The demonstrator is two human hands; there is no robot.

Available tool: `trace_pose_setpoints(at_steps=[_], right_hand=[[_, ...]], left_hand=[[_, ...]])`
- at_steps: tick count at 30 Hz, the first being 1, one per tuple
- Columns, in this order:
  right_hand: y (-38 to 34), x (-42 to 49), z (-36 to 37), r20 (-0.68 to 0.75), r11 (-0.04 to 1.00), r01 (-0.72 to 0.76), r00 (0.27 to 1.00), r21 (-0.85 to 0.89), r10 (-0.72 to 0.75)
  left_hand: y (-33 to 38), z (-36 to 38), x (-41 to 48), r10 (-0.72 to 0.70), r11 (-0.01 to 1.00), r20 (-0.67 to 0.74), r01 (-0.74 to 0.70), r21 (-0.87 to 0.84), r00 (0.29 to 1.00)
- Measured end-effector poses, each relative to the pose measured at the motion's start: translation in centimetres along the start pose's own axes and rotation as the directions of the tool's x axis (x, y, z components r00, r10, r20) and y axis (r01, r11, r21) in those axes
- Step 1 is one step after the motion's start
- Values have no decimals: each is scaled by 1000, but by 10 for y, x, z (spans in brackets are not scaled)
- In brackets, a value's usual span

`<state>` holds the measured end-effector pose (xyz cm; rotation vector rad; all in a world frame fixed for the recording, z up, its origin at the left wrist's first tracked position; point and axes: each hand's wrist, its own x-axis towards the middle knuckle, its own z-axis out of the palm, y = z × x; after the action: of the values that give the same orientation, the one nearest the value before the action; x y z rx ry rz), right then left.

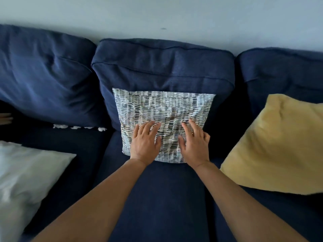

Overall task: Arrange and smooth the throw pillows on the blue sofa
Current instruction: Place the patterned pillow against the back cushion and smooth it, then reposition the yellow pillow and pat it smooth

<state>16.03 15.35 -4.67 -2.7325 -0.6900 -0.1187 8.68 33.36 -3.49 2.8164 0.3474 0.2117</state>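
A square throw pillow in white fabric with a woven-looking pattern of short dark and grey dashes (163, 119) stands propped against the middle back cushion of the dark blue fabric sofa (162, 67), its lower edge resting on the middle seat cushion. It leans back slightly, its top edge fairly straight and its two upper corners sharp. The cover looks loose: shallow creases run across its centre and lower half, and the lower corners are rounded and a little puckered.

Both of the person's bare hands lie flat on the lower part of this patterned pillow, palms down. The left hand (145, 143) covers the lower left area, its fingers (148, 128) spread and pointing up toward the pillow's middle. The right hand (194, 144) covers the lower right area, its fingers (191, 127) likewise spread, thumb angled inward. The two hands are near each other but apart, a strip of the pattern showing between them. Neither grips the fabric.

To the right of the patterned pillow, a plain mustard-yellow pillow (276, 147) leans tilted against the right back cushion, not touching it. To the left of the patterned pillow, a pale white pillow (26, 175) lies on the left seat, well apart and blurred.
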Motion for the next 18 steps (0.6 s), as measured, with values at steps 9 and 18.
trace_pose_setpoints(at_steps=[9,18], right_hand=[[23,-33,-77,83,978,-194,976,-78,200],[101,-94,-165,23,911,-402,914,-88,406]], left_hand=[[63,-62,-18,9,1000,70,-9,0,998],[166,-76,-27,156,987,58,-154,-45,986]])
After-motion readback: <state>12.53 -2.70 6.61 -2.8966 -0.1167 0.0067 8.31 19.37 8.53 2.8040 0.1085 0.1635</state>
